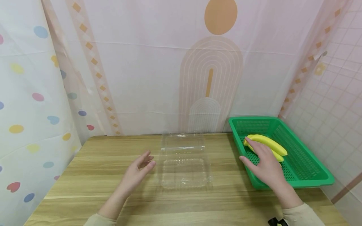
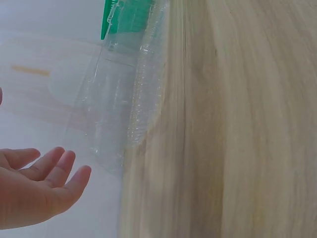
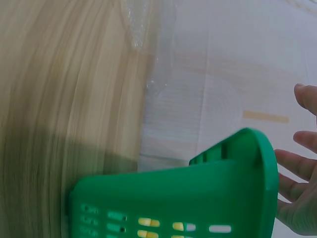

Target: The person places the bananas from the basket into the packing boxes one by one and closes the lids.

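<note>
A clear plastic clamshell box [image 1: 183, 172] stands on the wooden table with its lid [image 1: 182, 141] raised at the back. My left hand [image 1: 137, 172] hovers just left of the box, fingers loosely bent, holding nothing; in the left wrist view that hand [image 2: 44, 186] shows beside the clear plastic. Over the left side of a green basket [image 1: 304, 150] is my right hand [image 1: 264, 163], its thumb and fingers spread. Yellow bananas [image 1: 268, 142] lie in the basket, partly hidden beneath that hand. In the right wrist view the right hand [image 3: 302, 188] appears beyond the basket's rim.
The wooden table [image 1: 93, 175] reaches back to a patterned curtain [image 1: 147, 78]. A dotted cloth [image 1: 34, 125] hangs at the left, and a grid-patterned cloth [image 1: 333, 103] borders the right side near the basket. A black strap [image 1: 273, 221] shows by the right sleeve.
</note>
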Demonstrator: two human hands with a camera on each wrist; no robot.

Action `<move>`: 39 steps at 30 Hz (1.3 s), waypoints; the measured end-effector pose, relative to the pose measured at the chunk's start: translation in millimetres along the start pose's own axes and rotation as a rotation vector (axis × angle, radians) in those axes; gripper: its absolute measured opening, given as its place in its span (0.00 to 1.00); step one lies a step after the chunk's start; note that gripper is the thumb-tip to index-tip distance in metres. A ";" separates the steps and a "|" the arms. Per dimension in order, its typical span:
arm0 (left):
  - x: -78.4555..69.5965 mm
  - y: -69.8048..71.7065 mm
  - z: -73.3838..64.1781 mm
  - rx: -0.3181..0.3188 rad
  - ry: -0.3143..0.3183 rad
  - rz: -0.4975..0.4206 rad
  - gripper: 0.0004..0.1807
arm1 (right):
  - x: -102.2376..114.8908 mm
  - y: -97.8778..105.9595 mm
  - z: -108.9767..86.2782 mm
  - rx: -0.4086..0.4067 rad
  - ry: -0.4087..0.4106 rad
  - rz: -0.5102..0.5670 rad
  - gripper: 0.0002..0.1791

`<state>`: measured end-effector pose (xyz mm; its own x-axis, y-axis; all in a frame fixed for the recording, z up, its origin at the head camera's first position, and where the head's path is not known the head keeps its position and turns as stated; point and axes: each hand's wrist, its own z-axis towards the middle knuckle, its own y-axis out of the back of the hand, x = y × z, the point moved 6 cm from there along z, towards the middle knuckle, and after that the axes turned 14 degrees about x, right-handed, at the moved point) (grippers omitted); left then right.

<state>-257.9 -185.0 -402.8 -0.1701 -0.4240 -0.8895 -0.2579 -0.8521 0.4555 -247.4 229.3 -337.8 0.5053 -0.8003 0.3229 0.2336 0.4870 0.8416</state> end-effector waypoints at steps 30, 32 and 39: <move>30.0 -7.8 14.8 0.017 0.087 -0.459 0.33 | -36.2 35.6 -7.8 -0.012 -0.138 0.106 0.35; 32.1 -8.4 15.9 0.014 0.099 -0.478 0.33 | -38.9 38.5 -7.1 -0.007 -0.140 0.108 0.35; 40.1 -12.0 19.5 -0.008 0.152 -0.520 0.31 | -46.9 45.2 -2.4 0.012 -0.147 0.109 0.36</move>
<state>-280.1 -185.8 -443.3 0.1174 0.0154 -0.9930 -0.2639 -0.9635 -0.0462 -258.4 289.6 -315.9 0.4000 -0.7860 0.4713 0.1740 0.5701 0.8029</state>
